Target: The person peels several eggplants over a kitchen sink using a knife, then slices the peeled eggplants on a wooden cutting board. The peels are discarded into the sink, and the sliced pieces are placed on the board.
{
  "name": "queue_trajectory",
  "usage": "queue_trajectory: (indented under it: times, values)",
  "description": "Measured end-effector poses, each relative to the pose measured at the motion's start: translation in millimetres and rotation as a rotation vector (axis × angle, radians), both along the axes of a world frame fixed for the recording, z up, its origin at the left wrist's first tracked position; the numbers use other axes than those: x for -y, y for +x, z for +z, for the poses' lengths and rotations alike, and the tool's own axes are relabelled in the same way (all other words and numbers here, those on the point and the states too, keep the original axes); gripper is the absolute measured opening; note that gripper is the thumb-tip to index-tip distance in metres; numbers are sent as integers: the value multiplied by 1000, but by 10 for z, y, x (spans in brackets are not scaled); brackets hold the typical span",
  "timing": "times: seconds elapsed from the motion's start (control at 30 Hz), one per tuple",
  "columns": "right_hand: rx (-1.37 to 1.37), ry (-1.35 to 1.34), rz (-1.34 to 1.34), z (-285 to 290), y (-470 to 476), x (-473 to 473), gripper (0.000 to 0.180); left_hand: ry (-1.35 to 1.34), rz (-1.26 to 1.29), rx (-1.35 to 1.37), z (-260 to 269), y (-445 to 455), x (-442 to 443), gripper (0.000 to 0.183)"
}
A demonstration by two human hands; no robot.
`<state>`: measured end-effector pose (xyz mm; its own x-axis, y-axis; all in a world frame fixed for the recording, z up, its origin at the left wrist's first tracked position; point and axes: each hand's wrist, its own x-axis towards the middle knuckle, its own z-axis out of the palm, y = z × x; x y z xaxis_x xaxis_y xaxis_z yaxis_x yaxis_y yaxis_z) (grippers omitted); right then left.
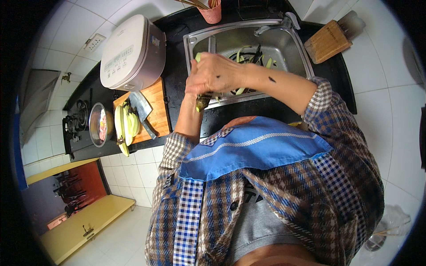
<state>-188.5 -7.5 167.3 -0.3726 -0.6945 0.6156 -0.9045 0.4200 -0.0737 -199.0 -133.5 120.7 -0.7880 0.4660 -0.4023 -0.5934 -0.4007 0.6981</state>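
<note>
Over the left side of the sink, my right hand crosses in front of my left hand and covers most of it. Between them is a partly peeled long vegetable, apparently an eggplant; its dark stem end sticks out below and pale green flesh shows above. My left hand appears closed around it. Whatever my right fingers hold is hidden, and that hand is slightly blurred. Dark and pale green peelings lie in the steel sink. Several peeled pale green vegetables rest at the left on the wooden cutting board.
A cleaver lies on the board beside the peeled vegetables. Left of it stands a metal bowl of what looks like minced meat. A rice cooker sits behind the board. The faucet and a wooden knife block are at the right.
</note>
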Motion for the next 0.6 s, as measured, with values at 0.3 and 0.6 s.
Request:
queue_trajectory:
  times: [0.3, 0.6]
  values:
    - [360, 382, -710, -91, -937, -953, 44, 274, -143, 115, 199, 234, 62, 55]
    - [127, 56, -33, 83, -12, -93, 43, 278, 65, 91, -346, -96, 33, 54]
